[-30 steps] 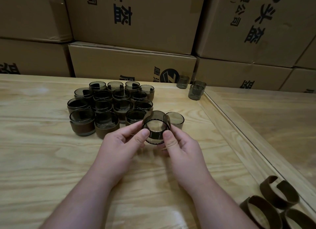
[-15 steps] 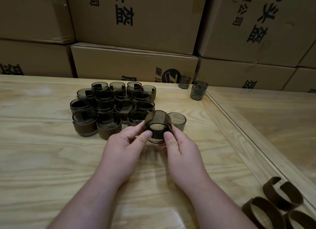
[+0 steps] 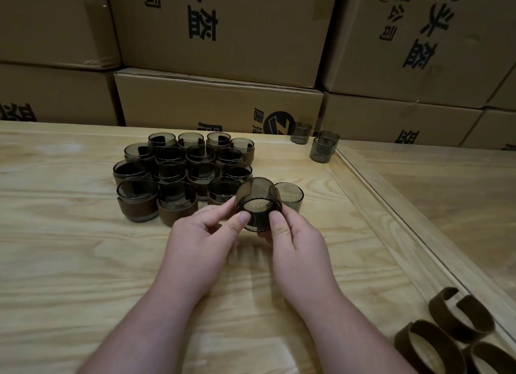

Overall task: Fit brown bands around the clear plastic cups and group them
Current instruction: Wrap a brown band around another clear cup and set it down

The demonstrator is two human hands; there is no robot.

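Note:
Both hands hold one smoky clear cup (image 3: 258,203) tilted toward me just above the wooden table (image 3: 69,262). A brown band (image 3: 275,197) wraps partway around the cup, its open ends showing at the top. My left hand (image 3: 206,234) pinches the cup's left side with thumb and forefinger. My right hand (image 3: 296,239) grips its right side, thumb on the rim. Behind them stands a group of several banded cups (image 3: 178,175). One bare cup (image 3: 290,196) stands right behind the held one.
Three bare cups (image 3: 321,147) stand at the table's far right corner by a raised wooden rail (image 3: 391,206). Loose brown bands (image 3: 458,331) lie at the bottom right. Stacked cardboard boxes (image 3: 223,52) wall off the far side of the table.
The held cup stays between both hands; my fingers have shifted a little on it as the band is worked around it. The view has drifted slightly.

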